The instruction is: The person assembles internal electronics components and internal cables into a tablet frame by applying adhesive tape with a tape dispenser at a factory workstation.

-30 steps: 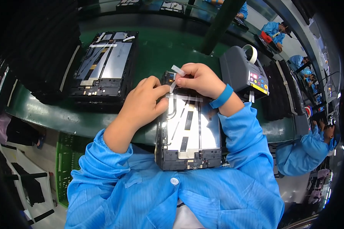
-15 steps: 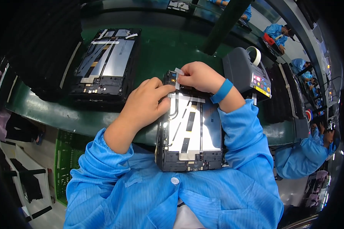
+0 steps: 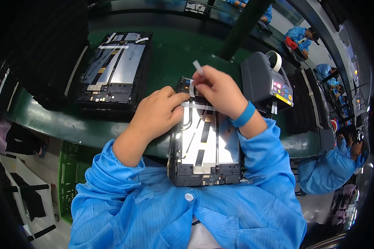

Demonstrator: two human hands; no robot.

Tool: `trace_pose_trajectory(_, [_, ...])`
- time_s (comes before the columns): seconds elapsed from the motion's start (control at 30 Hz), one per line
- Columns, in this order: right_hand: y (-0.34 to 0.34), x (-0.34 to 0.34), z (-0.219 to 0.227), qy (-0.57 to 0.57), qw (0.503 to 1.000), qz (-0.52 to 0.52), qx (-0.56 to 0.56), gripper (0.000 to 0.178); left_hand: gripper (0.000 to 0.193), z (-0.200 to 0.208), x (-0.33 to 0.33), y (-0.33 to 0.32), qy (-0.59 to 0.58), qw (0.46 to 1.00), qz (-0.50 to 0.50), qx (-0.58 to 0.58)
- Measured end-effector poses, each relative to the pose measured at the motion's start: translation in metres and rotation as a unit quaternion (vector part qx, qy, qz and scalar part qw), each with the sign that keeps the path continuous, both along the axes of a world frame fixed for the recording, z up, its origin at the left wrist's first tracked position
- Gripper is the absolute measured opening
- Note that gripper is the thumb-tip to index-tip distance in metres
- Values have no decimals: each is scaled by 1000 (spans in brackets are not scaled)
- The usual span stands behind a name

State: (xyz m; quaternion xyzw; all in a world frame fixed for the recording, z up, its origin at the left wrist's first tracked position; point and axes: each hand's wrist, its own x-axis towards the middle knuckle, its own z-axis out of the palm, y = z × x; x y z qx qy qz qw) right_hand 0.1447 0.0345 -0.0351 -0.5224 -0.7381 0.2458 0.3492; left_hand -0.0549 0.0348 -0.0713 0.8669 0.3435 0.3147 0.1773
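Observation:
An opened tablet-like device [image 3: 226,145], with a silvery plate and black edges, lies lengthwise in front of me, its near end close to my chest. My left hand [image 3: 160,110] is curled over its far left corner, the index fingertip pressing by a short white tape piece [image 3: 192,88]. Above that corner my right hand [image 3: 220,89] pinches a whitish tape strip [image 3: 198,67], whose free end sticks up past the fingers. Whether the two white pieces join is hidden by the fingers. Another white tape [image 3: 198,106] crosses the plate just below my hands.
Similar devices [image 3: 120,68] are stacked on the green table [image 3: 176,50] at left. A grey tape dispenser [image 3: 259,79] with a tape roll stands at right. Dark stacks [image 3: 305,103] flank both sides. A green crate [image 3: 70,182] sits at lower left. Co-workers in blue [image 3: 332,170] are at right.
My right hand has turned and shifted slightly right and down, and the tape strip's end now points higher above its fingers. My left hand stays at the device's corner.

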Motion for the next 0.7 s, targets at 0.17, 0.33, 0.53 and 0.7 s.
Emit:
trace_pose_trajectory(0.17, [-26,-1,2,-93,993,42,52,25,30,0,2,0,6,1000,7,3])
trace_pose_trajectory(0.33, [-31,-7,12,-60,992,21,-106,30,31,1,2,0,-3,1000,8,4])
trace_pose_trajectory(0.53, [-25,-7,12,-100,993,47,-30,32,31,-1,3,-1,-3,1000,15,6])
trace_pose_trajectory(0.7, [-30,-9,11,-133,990,37,-15,29,32,-1,3,-1,-1,1000,16,17])
